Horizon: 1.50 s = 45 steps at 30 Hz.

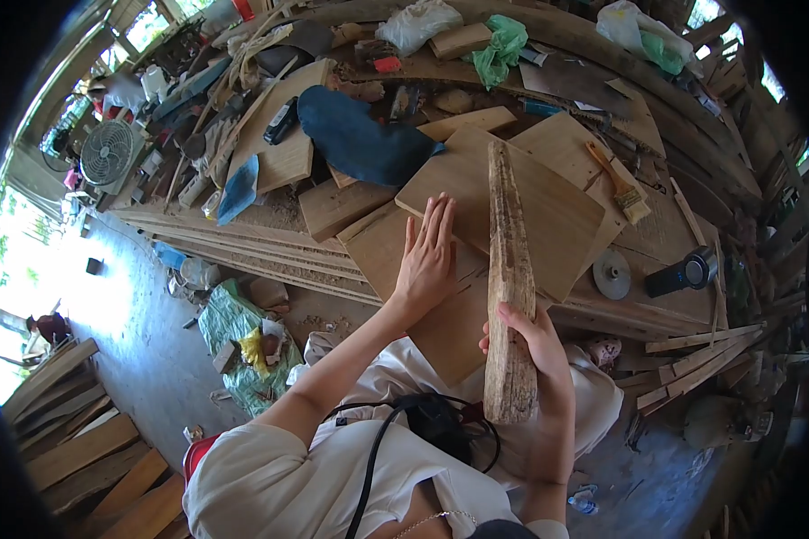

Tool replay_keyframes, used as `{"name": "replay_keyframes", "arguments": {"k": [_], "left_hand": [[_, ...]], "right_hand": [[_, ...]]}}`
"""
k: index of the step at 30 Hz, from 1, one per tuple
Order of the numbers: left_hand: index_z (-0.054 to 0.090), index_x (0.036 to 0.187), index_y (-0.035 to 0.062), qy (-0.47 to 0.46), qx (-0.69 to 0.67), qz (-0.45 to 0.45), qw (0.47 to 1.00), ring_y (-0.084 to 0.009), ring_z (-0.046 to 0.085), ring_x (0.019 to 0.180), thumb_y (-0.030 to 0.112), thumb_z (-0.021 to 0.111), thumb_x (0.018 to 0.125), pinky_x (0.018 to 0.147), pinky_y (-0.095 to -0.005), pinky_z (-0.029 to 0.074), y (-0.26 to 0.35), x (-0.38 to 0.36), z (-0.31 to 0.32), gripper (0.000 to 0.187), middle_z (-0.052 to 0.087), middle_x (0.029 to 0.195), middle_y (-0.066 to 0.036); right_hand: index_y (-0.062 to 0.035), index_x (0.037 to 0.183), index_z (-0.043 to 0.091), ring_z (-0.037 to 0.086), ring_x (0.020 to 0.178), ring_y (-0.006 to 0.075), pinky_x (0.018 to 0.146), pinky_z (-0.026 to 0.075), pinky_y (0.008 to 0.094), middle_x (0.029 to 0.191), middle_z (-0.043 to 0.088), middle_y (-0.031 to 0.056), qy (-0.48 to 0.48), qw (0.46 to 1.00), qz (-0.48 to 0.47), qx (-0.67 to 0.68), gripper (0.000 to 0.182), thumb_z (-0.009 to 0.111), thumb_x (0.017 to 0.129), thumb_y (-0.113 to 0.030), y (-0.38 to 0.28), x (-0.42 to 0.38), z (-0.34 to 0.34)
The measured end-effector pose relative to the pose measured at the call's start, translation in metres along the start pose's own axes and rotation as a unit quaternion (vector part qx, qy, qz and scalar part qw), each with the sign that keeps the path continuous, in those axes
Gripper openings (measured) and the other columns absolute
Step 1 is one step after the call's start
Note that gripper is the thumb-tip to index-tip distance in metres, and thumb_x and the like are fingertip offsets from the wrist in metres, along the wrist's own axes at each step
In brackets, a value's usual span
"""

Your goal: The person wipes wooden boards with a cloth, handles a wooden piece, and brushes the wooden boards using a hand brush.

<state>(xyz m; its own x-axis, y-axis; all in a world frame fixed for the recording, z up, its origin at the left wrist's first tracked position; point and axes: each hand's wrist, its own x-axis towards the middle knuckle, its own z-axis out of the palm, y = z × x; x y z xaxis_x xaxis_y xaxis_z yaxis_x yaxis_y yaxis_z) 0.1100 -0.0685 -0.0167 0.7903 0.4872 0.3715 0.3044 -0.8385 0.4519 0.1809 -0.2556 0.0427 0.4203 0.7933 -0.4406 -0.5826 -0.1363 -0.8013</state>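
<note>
My right hand is wrapped round the lower part of a long, rough, weathered piece of wood, held upright and narrowing toward its far end. My left hand has its fingers stretched out, with fingertips at the left edge of a flat wooden board. Beneath that hand lies another flat board, whose lower end reaches toward my lap. The rough wood hides part of both boards. A brush with a wooden handle lies to the right, and a round grey disc sits nearer me.
Dark blue sheet material and a dark cylindrical device rest on the cluttered bench. Green sacking lies on the floor at left, near stacked planks. Wood strips lie at right. A black cable crosses my front.
</note>
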Motion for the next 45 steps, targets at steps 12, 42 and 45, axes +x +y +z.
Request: {"name": "replay_keyframes", "arguments": {"k": [12,42,45], "left_hand": [[0.02,0.144,0.0067,-0.012,-0.141,-0.036,0.989,-0.0336,0.014,0.141,0.017,0.037,0.097,0.109,-0.0558,0.01,-0.006,0.003,-0.007,0.052,0.02,0.151,-0.014],[0.032,0.136,-0.0014,0.006,-0.396,-0.042,0.917,-0.0234,0.06,0.099,0.008,0.071,0.076,0.081,-0.0313,0.05,-0.044,-0.013,-0.118,0.072,0.05,0.124,-0.022],[0.023,0.141,0.008,0.026,-0.449,-0.056,0.891,-0.0222,0.061,0.094,0.002,0.066,0.078,0.076,-0.0289,0.052,-0.05,-0.007,-0.112,0.077,0.053,0.12,-0.022]], "right_hand": [[-0.0002,0.111,0.046,0.064,0.062,0.0231,0.054,0.051,0.0317,0.078,0.06,0.0139,-0.006,1.0,0.002,0.016,0.039,0.065,0.084,-0.021,-0.015,0.002,0.002],[0.0069,0.118,0.049,0.06,0.098,0.0223,0.082,0.046,0.0326,0.106,0.061,0.0208,0.147,0.946,-0.201,-0.207,0.061,0.056,0.087,-0.045,-0.006,0.163,0.132],[0.0079,0.107,0.055,0.066,0.083,0.0287,0.073,0.049,0.0365,0.091,0.064,0.0261,0.169,0.912,-0.233,-0.293,0.066,0.051,0.086,-0.055,-0.008,0.164,0.137]]}}
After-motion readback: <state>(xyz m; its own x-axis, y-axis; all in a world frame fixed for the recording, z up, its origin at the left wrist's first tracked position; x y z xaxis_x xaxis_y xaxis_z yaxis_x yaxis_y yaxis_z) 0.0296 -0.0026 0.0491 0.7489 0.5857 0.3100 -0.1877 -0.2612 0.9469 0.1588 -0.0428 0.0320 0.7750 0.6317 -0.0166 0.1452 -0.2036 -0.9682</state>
